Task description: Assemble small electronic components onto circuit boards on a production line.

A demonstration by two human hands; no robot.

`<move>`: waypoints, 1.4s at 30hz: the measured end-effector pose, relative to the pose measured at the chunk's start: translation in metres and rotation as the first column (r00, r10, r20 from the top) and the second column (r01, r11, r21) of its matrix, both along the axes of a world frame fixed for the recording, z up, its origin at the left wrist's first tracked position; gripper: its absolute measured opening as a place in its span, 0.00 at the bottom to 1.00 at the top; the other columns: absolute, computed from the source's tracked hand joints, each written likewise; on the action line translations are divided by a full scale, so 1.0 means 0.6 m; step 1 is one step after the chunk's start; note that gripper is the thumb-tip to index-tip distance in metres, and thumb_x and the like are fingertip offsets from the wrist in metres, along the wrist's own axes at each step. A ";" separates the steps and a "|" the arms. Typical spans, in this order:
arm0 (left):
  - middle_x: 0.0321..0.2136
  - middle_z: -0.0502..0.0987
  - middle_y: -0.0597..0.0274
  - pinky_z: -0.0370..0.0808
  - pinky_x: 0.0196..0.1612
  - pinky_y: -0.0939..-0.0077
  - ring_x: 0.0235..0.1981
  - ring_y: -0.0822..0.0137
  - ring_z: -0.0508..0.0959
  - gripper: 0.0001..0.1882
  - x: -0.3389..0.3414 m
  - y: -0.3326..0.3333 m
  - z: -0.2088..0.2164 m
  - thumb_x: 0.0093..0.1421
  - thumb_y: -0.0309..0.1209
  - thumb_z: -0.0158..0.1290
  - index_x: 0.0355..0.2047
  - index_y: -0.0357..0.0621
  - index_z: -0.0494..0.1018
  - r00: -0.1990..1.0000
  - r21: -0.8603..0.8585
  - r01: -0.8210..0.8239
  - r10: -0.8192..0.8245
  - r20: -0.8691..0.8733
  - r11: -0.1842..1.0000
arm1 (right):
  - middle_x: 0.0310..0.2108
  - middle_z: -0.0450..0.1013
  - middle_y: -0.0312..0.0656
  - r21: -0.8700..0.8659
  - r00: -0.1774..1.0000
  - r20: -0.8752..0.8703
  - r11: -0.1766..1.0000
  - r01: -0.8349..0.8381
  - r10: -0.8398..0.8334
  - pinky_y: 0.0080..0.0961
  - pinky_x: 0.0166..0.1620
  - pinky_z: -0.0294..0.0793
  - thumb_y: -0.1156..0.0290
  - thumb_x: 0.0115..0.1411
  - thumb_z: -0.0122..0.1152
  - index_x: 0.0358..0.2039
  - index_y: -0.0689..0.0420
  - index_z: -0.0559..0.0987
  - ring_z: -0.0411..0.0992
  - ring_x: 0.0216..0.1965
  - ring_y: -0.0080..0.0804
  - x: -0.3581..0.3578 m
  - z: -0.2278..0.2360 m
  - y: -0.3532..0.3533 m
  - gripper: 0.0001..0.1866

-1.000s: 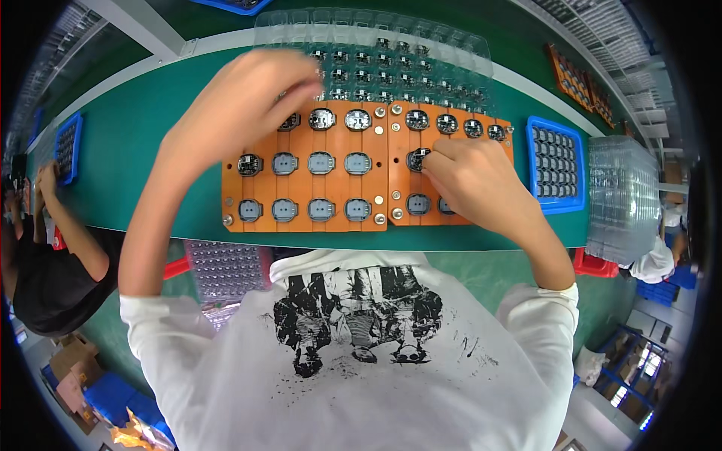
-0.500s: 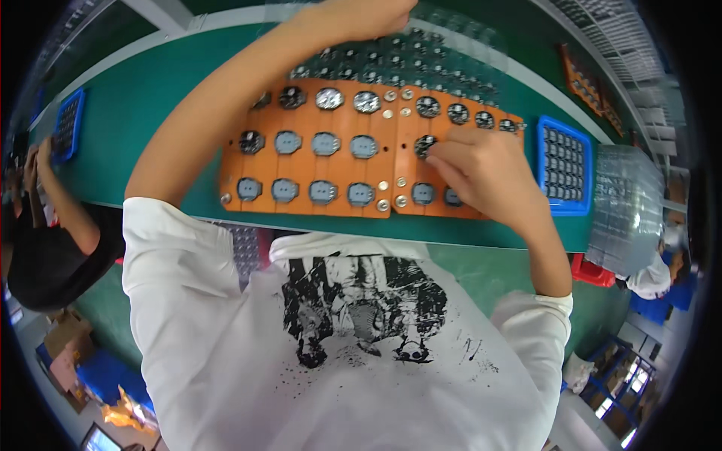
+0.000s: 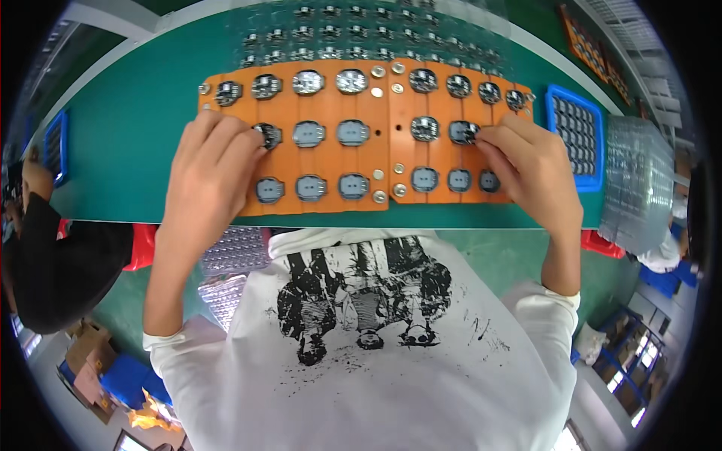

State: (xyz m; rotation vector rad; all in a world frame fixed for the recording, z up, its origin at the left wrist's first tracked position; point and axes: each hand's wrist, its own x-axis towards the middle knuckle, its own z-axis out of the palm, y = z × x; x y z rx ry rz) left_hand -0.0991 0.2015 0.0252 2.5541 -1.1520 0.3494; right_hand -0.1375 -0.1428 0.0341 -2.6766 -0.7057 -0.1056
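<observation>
The left hand [image 3: 210, 177] comes over the left edge of a flat orange rectangular board [image 3: 331, 109], its thumb and fingers drawn close together against a round black circuit module [image 3: 268, 136] in the middle row of that board; the fingertips touch the module's left side, but whether they clamp it cannot be told, since their undersides are hidden. To the right of the orange board, a second orange board [image 3: 406, 109] lies just beside it, and above this one the right hand [image 3: 523, 161] pinches a small dark circuit piece [image 3: 471, 134] between thumb and forefinger, the two tips nearly meeting, with the remaining fingers curled in. The piece is at the right side of a pale grey rounded casing [image 3: 458, 132] in the second board's middle row. Along the orange board's far row sit four dark-and-silver modules [image 3: 308, 83], while its near row shows grey casings [image 3: 310, 187] with the left end behind the hand. Beyond the orange board's far edge is a clear plastic compartment tray [image 3: 259, 19] bearing rows of small dark modules. Well to its right, past the second board, stands a blue plastic tray [image 3: 592, 183] filled with dark round parts. Beneath the orange board is a green tabletop [image 3: 135, 150].
</observation>
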 end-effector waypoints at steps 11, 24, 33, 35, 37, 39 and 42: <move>0.28 0.71 0.57 0.69 0.33 0.66 0.31 0.57 0.72 0.11 -0.006 0.000 -0.013 0.45 0.17 0.60 0.29 0.37 0.71 1.000 -0.053 -0.012 0.011 -0.019 0.999 | 0.23 0.69 0.43 -0.082 0.996 0.043 0.993 -0.080 0.084 0.33 0.24 0.67 0.81 0.50 0.63 0.30 0.63 0.77 0.70 0.22 0.42 0.003 -0.008 0.010 0.06; 0.30 0.71 0.58 0.70 0.33 0.67 0.33 0.58 0.72 0.15 -0.006 0.006 -0.012 0.37 0.18 0.56 0.29 0.37 0.71 0.997 0.107 0.030 -0.037 0.064 0.994 | 0.23 0.72 0.44 0.057 1.000 0.004 0.998 -0.019 0.019 0.29 0.24 0.69 0.79 0.50 0.64 0.34 0.63 0.79 0.72 0.23 0.39 -0.004 -0.039 0.005 0.09; 0.30 0.75 0.60 0.72 0.32 0.68 0.32 0.59 0.75 0.14 -0.022 0.002 -0.033 0.39 0.17 0.58 0.30 0.38 0.75 0.992 -0.138 -0.095 0.105 0.069 0.986 | 0.23 0.68 0.40 0.073 0.978 0.145 0.985 -0.159 0.147 0.31 0.25 0.67 0.78 0.46 0.67 0.29 0.62 0.78 0.68 0.23 0.36 0.031 -0.028 0.059 0.08; 0.30 0.75 0.60 0.72 0.32 0.68 0.32 0.59 0.74 0.15 -0.019 0.004 -0.029 0.39 0.17 0.58 0.31 0.38 0.75 0.994 -0.141 -0.096 0.101 0.029 0.985 | 0.23 0.68 0.39 0.060 0.970 0.154 0.978 -0.201 0.190 0.31 0.25 0.66 0.79 0.45 0.67 0.27 0.62 0.78 0.68 0.24 0.36 0.038 -0.035 0.058 0.08; 0.31 0.75 0.60 0.72 0.33 0.67 0.33 0.59 0.74 0.15 -0.018 0.005 -0.028 0.39 0.17 0.58 0.31 0.38 0.75 0.996 -0.153 -0.090 0.090 -0.008 0.984 | 0.23 0.68 0.39 0.074 0.967 0.147 0.973 -0.218 0.206 0.32 0.26 0.66 0.80 0.44 0.67 0.25 0.62 0.77 0.67 0.25 0.37 0.038 -0.039 0.053 0.07; 0.31 0.75 0.59 0.72 0.34 0.67 0.34 0.59 0.74 0.16 -0.020 0.005 -0.029 0.37 0.17 0.57 0.31 0.37 0.75 0.996 -0.088 -0.049 0.055 0.067 0.995 | 0.23 0.68 0.40 0.073 0.966 0.157 0.973 -0.220 0.207 0.32 0.26 0.66 0.80 0.44 0.67 0.25 0.62 0.77 0.67 0.25 0.37 0.031 -0.040 0.053 0.07; 0.31 0.75 0.59 0.72 0.34 0.67 0.34 0.59 0.74 0.16 -0.018 0.001 -0.026 0.35 0.18 0.57 0.30 0.36 0.74 0.990 -0.014 -0.011 0.013 0.144 1.000 | 0.23 0.67 0.40 0.076 0.966 0.158 0.972 -0.221 0.207 0.32 0.26 0.66 0.80 0.44 0.67 0.25 0.62 0.77 0.67 0.25 0.37 0.033 -0.040 0.051 0.07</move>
